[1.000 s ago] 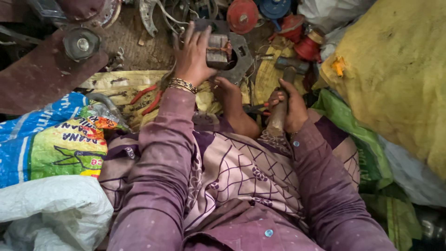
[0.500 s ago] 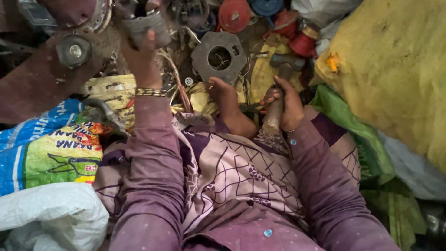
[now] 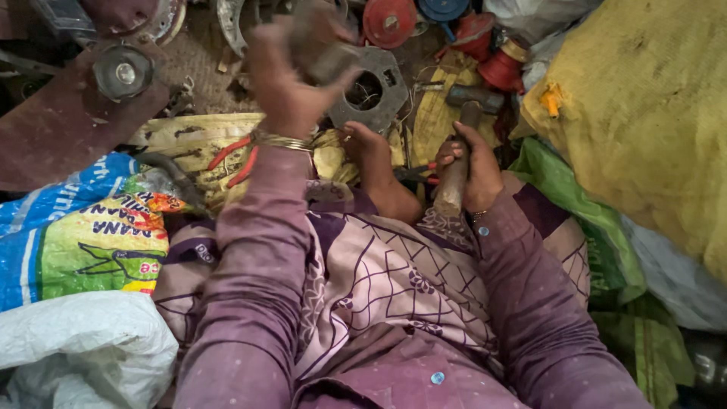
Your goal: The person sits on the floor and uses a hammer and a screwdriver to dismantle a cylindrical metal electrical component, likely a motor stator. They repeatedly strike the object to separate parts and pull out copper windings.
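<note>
The flat grey metal plate with a round hole [image 3: 372,91] serves as the landmark. Just below and right of it, the hammer [image 3: 458,163] runs its long axis from its dark head beside the plate down toward the person's lap, and the right hand [image 3: 471,168] is wrapped firmly round its wooden handle. Up and to the left of the plate, partly over its edge, the left hand [image 3: 284,79] is raised and closed on a small dark metal piece [image 3: 327,57], blurred. The left hand is nearer the plate.
</note>
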